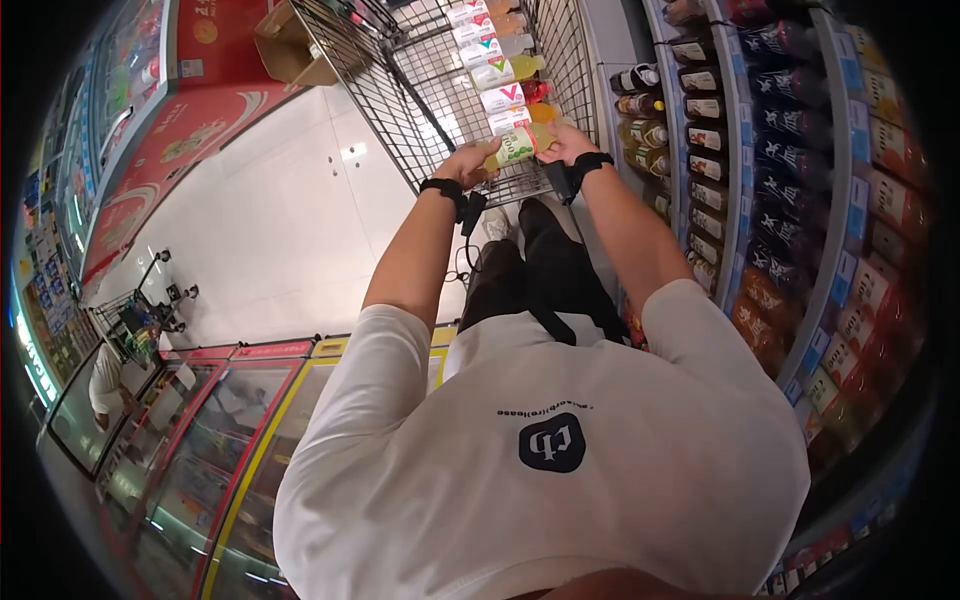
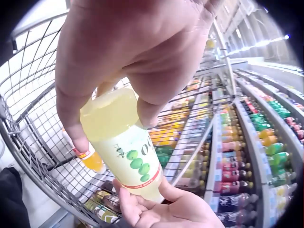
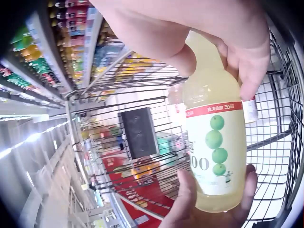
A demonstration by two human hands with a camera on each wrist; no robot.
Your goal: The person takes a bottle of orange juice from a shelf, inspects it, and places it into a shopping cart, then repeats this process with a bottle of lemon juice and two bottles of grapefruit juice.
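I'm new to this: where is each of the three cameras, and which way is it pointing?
Head: worn on the head, looking down the person's front at both arms, legs and the wire cart.
Left wrist: on the left wrist, looking past the left hand gripping the pale-yellow bottle by its base; the other palm shows below.
Right wrist: on the right wrist, looking past the right hand holding the bottle's top end.
Shared: all three show that bottle, the cart and the drink shelves.
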